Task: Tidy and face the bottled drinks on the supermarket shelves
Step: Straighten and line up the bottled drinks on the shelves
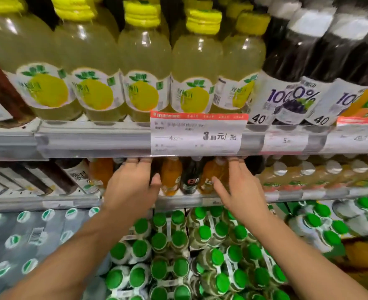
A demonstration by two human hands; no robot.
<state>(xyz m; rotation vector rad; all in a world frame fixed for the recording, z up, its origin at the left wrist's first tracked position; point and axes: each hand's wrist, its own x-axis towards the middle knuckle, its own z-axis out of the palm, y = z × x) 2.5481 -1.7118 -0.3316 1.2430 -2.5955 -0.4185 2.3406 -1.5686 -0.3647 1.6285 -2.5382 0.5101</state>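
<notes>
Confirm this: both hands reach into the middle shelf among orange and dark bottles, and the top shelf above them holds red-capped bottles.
One error: the head view shows the caps on the top shelf are yellow, not red. The left hand and right hand do reach among orange bottles and dark bottles.

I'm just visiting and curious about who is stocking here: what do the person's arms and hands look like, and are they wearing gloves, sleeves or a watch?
Both forearms are bare up to the frame's bottom edge; no sleeve shows. The left hand and right hand are ungloved, with no ring, watch or bracelet visible. The fingertips are hidden under the shelf edge, so nails cannot be seen.
</notes>
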